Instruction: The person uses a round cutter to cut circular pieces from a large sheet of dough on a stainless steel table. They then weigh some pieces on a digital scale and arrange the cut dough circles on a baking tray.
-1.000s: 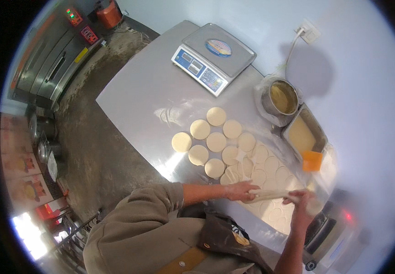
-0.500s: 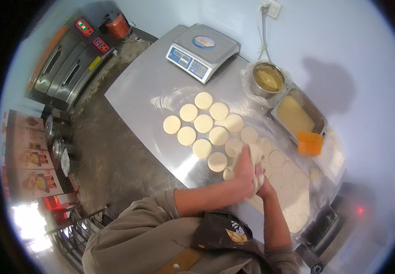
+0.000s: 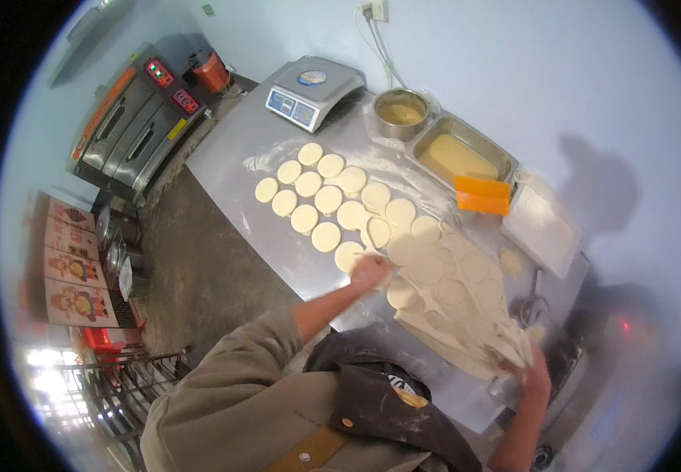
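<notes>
The metal table (image 3: pixel 226 169) stands beside a pale blue wall (image 3: pixel 474 63), on which a dark shadow (image 3: pixel 601 189) falls. Left of the table there is a brownish floor (image 3: pixel 199 252). Across this floor from the table are a steel oven (image 3: pixel 130 130), printed panels (image 3: pixel 73 263) and very bright light (image 3: pixel 51 379).

We see a scale (image 3: pixel 313 85) near the far edge of the surface (image 3: pixel 226 169), a pot (image 3: pixel 397 132) and a tray (image 3: pixel 480 141) along its wall-side edge, and an oven (image 3: pixel 138 130) beyond its left corner.
</notes>
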The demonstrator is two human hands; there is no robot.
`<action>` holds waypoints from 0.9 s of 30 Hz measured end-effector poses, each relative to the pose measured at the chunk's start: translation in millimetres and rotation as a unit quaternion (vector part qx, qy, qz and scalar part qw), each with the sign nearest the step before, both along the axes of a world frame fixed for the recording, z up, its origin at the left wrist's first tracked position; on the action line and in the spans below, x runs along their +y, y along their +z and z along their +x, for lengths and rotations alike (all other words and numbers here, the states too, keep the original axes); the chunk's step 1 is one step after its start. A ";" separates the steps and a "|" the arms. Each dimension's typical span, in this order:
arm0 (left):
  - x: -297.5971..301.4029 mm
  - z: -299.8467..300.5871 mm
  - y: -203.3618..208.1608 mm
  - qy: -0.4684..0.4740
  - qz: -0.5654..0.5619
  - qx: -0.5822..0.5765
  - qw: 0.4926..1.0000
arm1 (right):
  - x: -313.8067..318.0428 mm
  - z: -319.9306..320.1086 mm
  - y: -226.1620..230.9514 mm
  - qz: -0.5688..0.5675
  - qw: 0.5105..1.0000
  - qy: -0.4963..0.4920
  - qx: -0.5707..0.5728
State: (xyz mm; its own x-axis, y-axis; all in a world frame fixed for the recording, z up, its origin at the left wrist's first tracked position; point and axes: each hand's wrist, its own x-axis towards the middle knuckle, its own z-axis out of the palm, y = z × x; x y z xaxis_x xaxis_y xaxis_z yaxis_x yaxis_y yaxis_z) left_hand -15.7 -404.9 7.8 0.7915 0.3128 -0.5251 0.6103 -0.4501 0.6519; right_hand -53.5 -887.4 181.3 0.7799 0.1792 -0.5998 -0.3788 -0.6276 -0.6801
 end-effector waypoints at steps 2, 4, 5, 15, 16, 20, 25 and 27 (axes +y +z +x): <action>44.9 24.7 -14.1 0.070 0.122 -0.048 0.989 | -49.6 -28.8 13.2 0.013 0.998 -0.017 -0.067; 74.3 52.1 -16.9 0.129 0.152 -0.037 0.979 | -110.6 -59.3 31.4 -0.104 0.983 0.051 -0.145; 82.3 64.3 -16.2 0.113 0.196 -0.033 0.974 | -133.7 -77.3 31.1 -0.013 0.983 -0.147 -0.104; 80.1 129.9 -22.4 0.060 0.214 0.049 0.974 | -330.8 -144.5 148.1 -0.060 0.870 -0.411 -0.264; 81.0 129.6 -25.2 0.047 0.224 0.042 0.973 | -332.1 -134.4 146.4 -0.194 0.874 -0.383 -0.227; 92.3 127.9 -27.8 0.033 0.231 0.018 0.972 | -290.9 -75.6 72.0 -0.469 0.806 -0.316 -0.177; 80.6 116.5 -7.3 0.063 0.103 -0.061 0.991 | -201.5 -57.9 -65.4 -0.331 0.895 -0.289 -0.071; 55.9 97.5 6.0 0.034 0.057 -0.179 0.982 | -165.4 -64.0 -102.2 -0.551 0.818 -0.109 -0.125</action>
